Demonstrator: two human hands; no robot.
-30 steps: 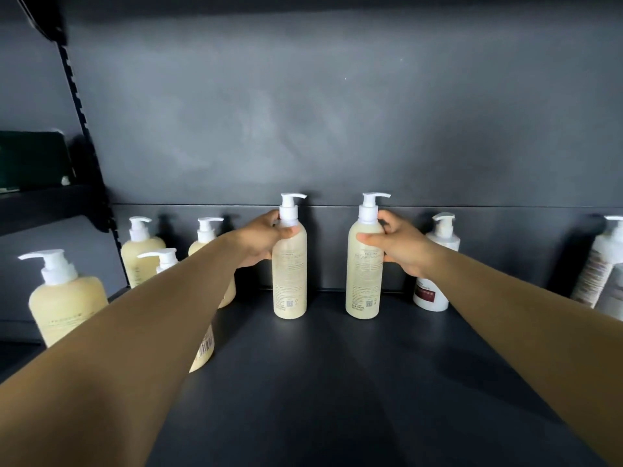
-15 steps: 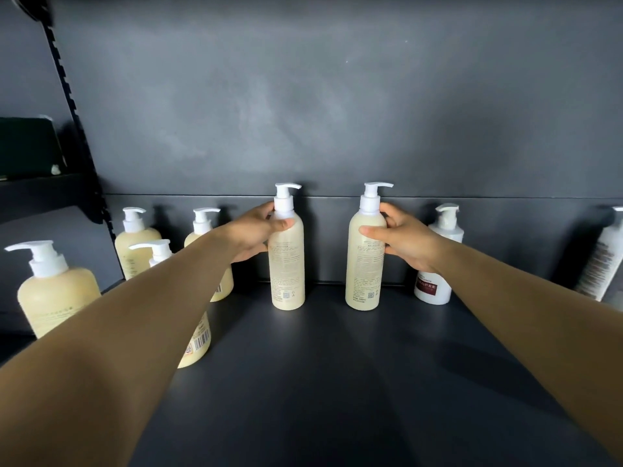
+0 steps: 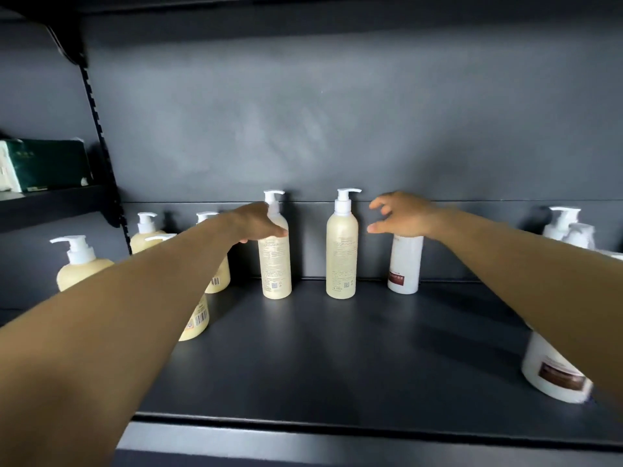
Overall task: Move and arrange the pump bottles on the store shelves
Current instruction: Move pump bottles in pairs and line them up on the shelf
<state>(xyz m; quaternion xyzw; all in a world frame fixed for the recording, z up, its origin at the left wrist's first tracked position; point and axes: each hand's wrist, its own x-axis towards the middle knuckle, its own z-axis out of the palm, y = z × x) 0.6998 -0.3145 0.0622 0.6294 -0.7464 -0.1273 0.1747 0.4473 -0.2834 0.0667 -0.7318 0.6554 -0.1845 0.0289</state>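
Two tall cream pump bottles [image 3: 341, 251] upright on the dark shelf [image 3: 337, 348], left hand [image 3: 258, 224] fingers against the left one, right hand [image 3: 403, 214] fingers spread, touching neither.

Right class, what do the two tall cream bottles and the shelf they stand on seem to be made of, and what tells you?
Two tall cream bottles: probably translucent plastic with a satin finish; the creamy contents glow through and highlights are soft. Their white pump heads look like opaque, smooth plastic. Shelf: likely painted metal, matte dark grey with a thin, crisp front edge.
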